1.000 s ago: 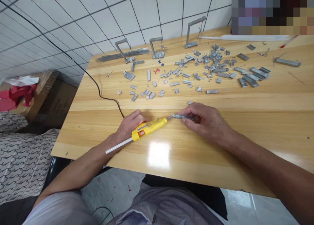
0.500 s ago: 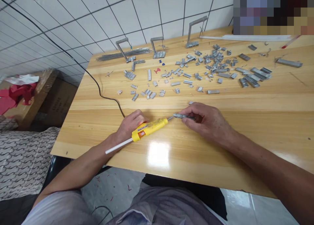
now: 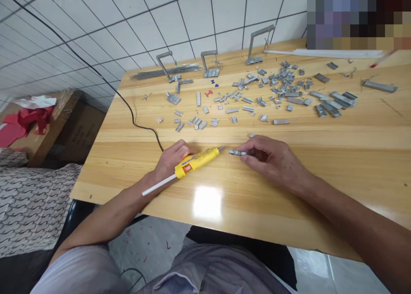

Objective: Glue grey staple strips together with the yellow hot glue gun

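My left hand (image 3: pixel 175 159) is wrapped round a yellow hot glue gun (image 3: pixel 199 161), its nozzle pointing right and a white glue stick (image 3: pixel 159 185) jutting from the back. A small gap separates the nozzle tip from a grey piece of short joined strips (image 3: pixel 236 152). The thumb and fingers of my right hand (image 3: pixel 269 157) pinch that piece, covering its right end. Just beyond those fingers a small grey strip (image 3: pixel 252 135) lies on the wood.
Many small grey pieces (image 3: pixel 285 78) lie scattered over the wooden table (image 3: pixel 128 165). Several grey bent stands, one here (image 3: pixel 252 43), line the tiled wall. Thin wires (image 3: pixel 167 71) lie at the back left. A black cord (image 3: pixel 132 114) runs to the glue gun. White sticks (image 3: pixel 337 53) lie back right.
The glue gun's nozzle has drawn back from the grey piece, leaving a gap where it was touching or nearly touching. My right hand keeps its pinch. The view has shifted slightly.
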`<action>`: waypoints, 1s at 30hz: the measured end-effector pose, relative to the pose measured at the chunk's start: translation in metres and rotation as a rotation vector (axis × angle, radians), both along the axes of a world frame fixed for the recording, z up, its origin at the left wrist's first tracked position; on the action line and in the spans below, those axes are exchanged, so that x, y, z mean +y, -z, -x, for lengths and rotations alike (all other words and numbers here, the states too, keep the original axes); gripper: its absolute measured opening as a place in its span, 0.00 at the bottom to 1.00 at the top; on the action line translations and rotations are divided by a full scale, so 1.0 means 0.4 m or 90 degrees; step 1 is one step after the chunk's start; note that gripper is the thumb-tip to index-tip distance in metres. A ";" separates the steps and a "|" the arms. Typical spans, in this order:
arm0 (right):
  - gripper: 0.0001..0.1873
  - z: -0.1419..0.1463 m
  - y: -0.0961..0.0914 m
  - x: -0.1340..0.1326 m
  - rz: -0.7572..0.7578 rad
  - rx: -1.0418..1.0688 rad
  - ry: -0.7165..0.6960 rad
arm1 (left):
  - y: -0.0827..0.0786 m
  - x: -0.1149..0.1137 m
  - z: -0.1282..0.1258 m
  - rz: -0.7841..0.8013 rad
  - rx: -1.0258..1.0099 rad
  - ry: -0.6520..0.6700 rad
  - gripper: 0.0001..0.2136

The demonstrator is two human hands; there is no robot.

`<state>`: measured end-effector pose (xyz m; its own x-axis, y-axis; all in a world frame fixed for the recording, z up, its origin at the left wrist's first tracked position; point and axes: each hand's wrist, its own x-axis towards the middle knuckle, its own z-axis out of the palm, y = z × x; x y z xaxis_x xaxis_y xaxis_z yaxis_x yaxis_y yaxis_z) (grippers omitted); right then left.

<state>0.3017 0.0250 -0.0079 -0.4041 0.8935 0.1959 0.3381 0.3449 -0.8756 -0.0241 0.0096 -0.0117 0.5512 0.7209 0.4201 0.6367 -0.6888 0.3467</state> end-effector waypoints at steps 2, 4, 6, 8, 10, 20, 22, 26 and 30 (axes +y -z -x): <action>0.06 -0.004 -0.001 0.000 0.011 0.000 -0.003 | -0.008 0.004 0.012 0.027 0.018 -0.083 0.14; 0.07 -0.007 -0.002 0.001 0.019 0.004 -0.004 | -0.023 0.015 0.042 0.059 0.042 -0.190 0.13; 0.07 -0.007 -0.005 0.003 0.017 0.014 -0.007 | -0.044 0.035 0.093 0.099 0.067 -0.318 0.11; 0.07 -0.004 -0.011 0.003 0.008 0.028 -0.001 | -0.066 0.060 0.160 0.134 0.092 -0.454 0.11; 0.07 -0.001 -0.019 0.002 0.012 0.034 0.009 | -0.082 0.084 0.229 0.169 0.141 -0.567 0.13; 0.13 0.004 -0.036 -0.005 0.206 0.119 0.022 | -0.121 0.130 0.353 0.308 0.180 -0.573 0.26; 0.14 0.006 -0.041 -0.008 0.219 0.149 0.024 | -0.141 0.112 0.348 0.277 0.174 -0.580 0.25; 0.15 0.019 -0.044 -0.023 0.230 0.190 0.010 | -0.153 0.027 0.217 0.183 -0.121 -0.545 0.19; 0.16 0.041 -0.041 -0.041 0.208 0.252 0.006 | -0.116 -0.069 -0.070 0.489 -0.543 -0.278 0.22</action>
<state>0.2852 0.0084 0.0086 -0.3466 0.9370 0.0425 -0.0393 0.0308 -0.9988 0.0040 -0.0182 0.0348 -0.0417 0.9953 -0.0872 0.1332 0.0920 0.9868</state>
